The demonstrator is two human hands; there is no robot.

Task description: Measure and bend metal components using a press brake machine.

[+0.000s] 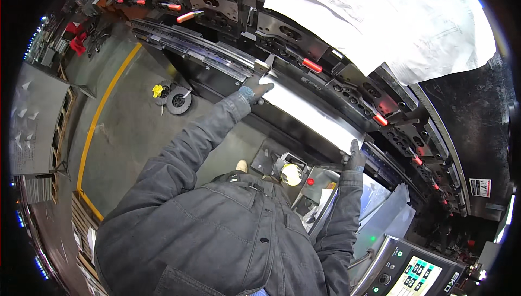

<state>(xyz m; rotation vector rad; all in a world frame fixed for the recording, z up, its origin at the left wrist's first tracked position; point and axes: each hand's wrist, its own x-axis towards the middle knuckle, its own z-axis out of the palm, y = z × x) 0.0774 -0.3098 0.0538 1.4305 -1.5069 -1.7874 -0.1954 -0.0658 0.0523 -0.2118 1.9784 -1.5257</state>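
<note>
Pinching opposite ends, the dark-gloved left hand [257,91] and dark-gloved right hand [354,159] hold a long, bright silver metal sheet [308,112] just below a red-handled black metal clamp row [287,33], apparently positioned but not yet released.

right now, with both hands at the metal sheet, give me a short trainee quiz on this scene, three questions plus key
1. Which is nearer the lit screen: left hand or right hand?
2. True or false: both hands are at the same end of the metal sheet.
3. What colour is the floor line? A red, B yellow, C blue.

Key:
1. Right hand.
2. False: they are at opposite ends.
3. B.
</note>
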